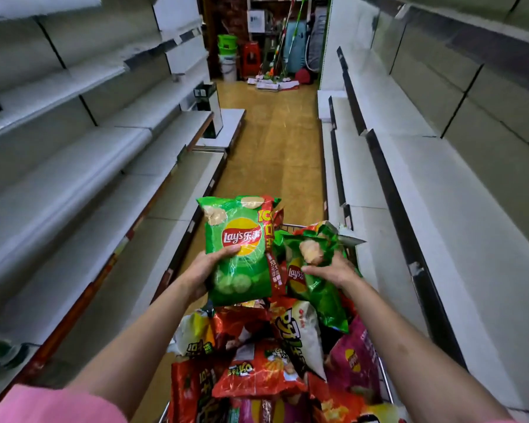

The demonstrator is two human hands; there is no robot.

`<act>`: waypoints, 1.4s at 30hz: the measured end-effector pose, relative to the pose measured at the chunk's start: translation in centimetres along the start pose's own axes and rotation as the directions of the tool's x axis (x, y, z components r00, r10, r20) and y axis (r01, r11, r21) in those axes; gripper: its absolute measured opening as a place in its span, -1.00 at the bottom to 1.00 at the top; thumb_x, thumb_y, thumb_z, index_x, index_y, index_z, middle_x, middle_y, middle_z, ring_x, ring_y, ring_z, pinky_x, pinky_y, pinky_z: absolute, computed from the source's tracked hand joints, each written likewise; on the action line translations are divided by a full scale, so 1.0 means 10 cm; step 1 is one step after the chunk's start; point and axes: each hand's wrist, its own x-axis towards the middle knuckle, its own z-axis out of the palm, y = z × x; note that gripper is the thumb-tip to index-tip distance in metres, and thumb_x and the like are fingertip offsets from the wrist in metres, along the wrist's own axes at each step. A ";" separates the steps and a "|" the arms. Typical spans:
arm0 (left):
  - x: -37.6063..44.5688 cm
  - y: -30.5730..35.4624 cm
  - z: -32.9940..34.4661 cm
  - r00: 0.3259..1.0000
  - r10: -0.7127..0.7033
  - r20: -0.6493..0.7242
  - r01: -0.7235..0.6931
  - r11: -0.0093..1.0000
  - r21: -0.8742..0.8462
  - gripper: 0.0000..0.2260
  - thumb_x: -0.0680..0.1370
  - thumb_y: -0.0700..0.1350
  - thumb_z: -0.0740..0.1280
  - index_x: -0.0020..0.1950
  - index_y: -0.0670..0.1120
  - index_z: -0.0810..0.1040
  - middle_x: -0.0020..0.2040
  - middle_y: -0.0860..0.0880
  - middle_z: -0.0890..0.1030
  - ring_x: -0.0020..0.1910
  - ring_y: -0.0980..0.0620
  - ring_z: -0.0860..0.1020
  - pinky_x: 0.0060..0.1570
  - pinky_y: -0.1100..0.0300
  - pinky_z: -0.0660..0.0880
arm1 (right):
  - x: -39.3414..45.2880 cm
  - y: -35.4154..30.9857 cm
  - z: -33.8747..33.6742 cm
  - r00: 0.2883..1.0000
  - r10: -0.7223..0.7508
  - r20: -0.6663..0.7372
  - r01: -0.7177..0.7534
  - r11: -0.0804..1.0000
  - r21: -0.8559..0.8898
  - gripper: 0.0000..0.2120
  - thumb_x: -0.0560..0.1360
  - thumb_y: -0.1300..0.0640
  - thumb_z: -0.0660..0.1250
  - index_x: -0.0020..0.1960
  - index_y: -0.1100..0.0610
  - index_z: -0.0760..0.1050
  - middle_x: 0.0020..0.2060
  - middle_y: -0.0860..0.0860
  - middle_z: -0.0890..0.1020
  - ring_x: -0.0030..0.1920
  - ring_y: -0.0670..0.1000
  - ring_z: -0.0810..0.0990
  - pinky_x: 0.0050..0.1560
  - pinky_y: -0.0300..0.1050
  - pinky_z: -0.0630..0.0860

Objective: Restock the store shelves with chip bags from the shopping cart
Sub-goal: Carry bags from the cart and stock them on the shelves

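Left hand [206, 271]: we grip an upright green Lay's bag [240, 250].
Right hand [333, 270]: we clutch a crumpled green bag [318, 279] over the cart [387, 383].

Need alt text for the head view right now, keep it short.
Two bare hands each hold a green Lay's chip bag above a shopping cart heaped with snack bags: left hand grips an upright bag, right hand a crumpled one. Bare white shelves line the aisle.
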 end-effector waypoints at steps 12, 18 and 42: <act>0.00 -0.04 -0.01 0.999 -0.011 0.039 0.011 1.000 0.005 0.00 -0.13 0.16 0.67 0.21 -0.18 0.47 -0.03 -0.15 0.69 -0.12 -0.11 0.69 -0.26 0.11 0.61 | -0.06 0.02 0.07 0.981 0.012 -0.192 -0.005 0.999 0.035 -0.14 0.44 0.01 0.46 0.51 0.24 0.03 0.34 0.21 0.44 0.28 0.22 0.47 0.17 -0.02 0.44; -0.15 0.16 0.02 0.990 0.042 0.134 -0.042 0.999 0.003 0.00 -0.16 0.18 0.66 0.18 -0.21 0.51 -0.07 -0.16 0.70 -0.17 -0.10 0.69 -0.29 0.13 0.61 | -0.47 -0.19 -0.29 0.966 -0.066 -0.251 0.140 0.947 0.290 -0.35 0.37 0.09 0.52 0.37 0.18 0.33 0.24 0.11 0.53 0.24 0.18 0.50 0.27 0.04 0.44; -1.54 0.76 0.11 0.684 0.008 0.729 0.010 1.000 -0.020 -0.43 0.01 -0.07 0.66 -0.05 -0.21 0.64 -0.16 -0.21 0.69 -0.27 -0.12 0.68 -0.35 0.07 0.61 | -2.80 -0.71 0.11 0.875 -0.116 -0.471 0.393 0.737 0.549 -0.60 0.51 0.06 0.38 0.23 0.22 0.37 -0.02 0.14 0.64 -0.09 0.09 0.65 -0.05 -0.02 0.58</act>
